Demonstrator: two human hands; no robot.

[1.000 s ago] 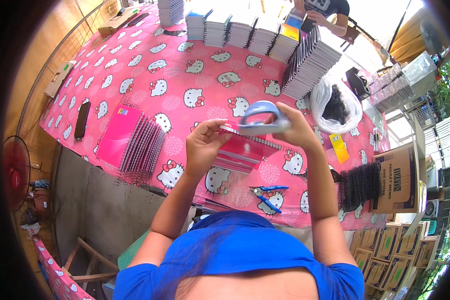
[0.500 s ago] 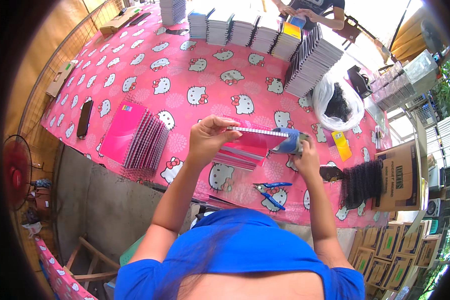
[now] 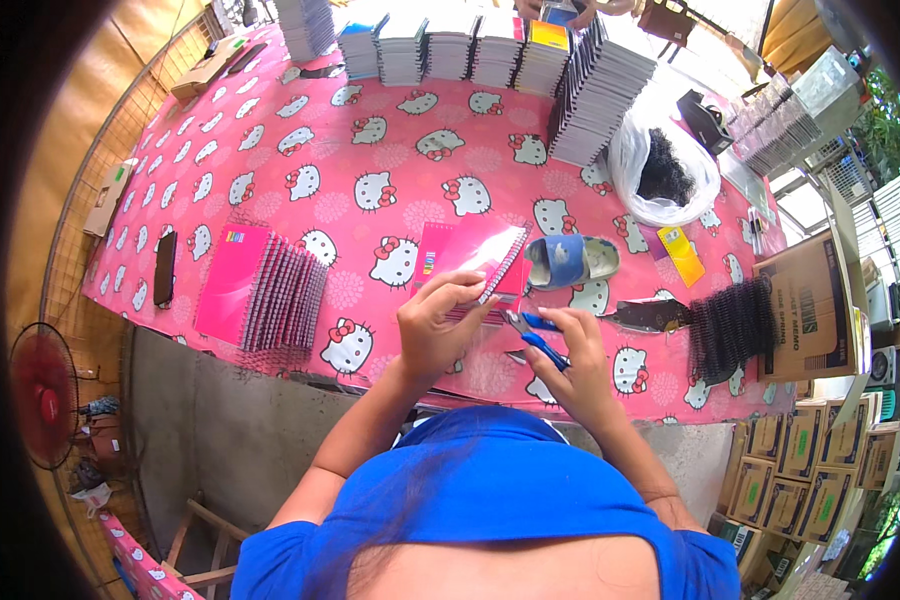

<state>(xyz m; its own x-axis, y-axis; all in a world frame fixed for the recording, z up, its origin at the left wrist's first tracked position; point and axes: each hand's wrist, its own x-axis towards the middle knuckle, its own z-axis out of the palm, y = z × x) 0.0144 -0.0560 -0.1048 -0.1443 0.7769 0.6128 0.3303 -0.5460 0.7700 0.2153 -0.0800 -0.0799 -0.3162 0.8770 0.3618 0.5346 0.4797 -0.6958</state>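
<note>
A pink spiral notebook (image 3: 478, 250) is held near its lower corner by my left hand (image 3: 440, 320), with the thumb and fingers pinched on it. The notebook's coil edge slants up to the right, and other pink notebooks lie partly hidden beneath. My right hand (image 3: 578, 365) grips blue-handled wire cutters (image 3: 544, 348), the handles spread apart. Their jaws point at the coil's near end, close beside my left fingers; whether they touch the wire I cannot tell. Just beyond the cutters rests a blue slipper (image 3: 562, 262) on the pink tablecloth (image 3: 410, 180).
A stack of pink spiral notebooks (image 3: 260, 290) stands at left beside a dark phone (image 3: 166, 270). Black coils fill a white bag (image 3: 710, 190) and lie near a cardboard box (image 3: 805, 320). Notebook stacks (image 3: 450, 50) line the far side, where another person's hands (image 3: 590, 10) show.
My right hand has let go of the slipper and picked up the wire cutters. The notebook in my left hand has come down and tilted. The view has shifted slightly.
</note>
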